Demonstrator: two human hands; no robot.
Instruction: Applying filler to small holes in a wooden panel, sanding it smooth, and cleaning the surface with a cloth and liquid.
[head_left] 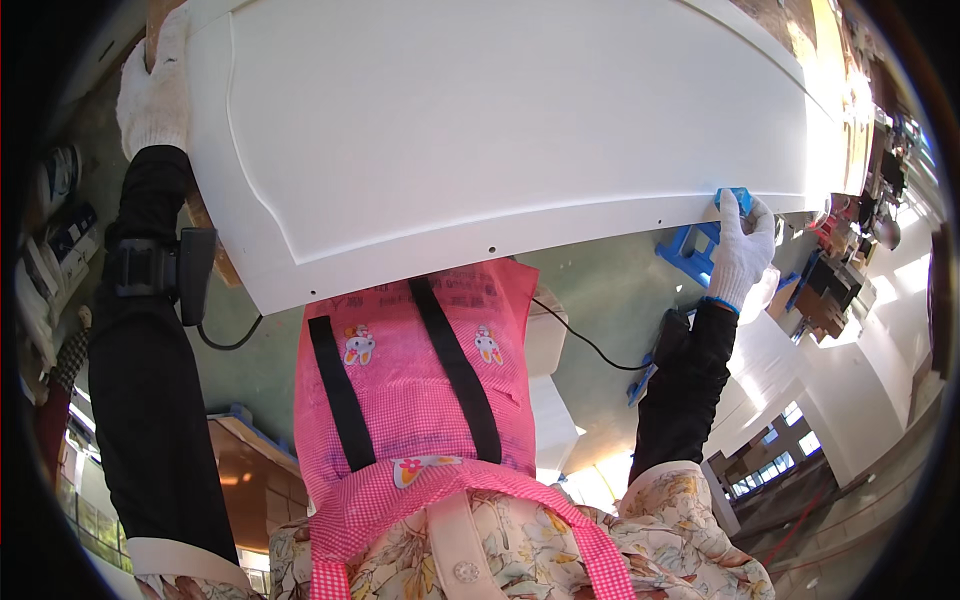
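A large white panel with a raised moulded border and small holes along its near edge spans the upper part of the view. My left hand, in a white knit glove, is at the panel's left edge, thumb and fingers apart around it; some fingertips are out of sight. At the near right edge, my right hand, gloved too, pinches a small blue block, probably a sanding sponge. The block touches the panel along its border groove.
Blue stands are below the panel on the right. A black cable crosses below the panel. Stacked goods lie at far left, a brown board at lower left. Boxes and clutter fill the right side.
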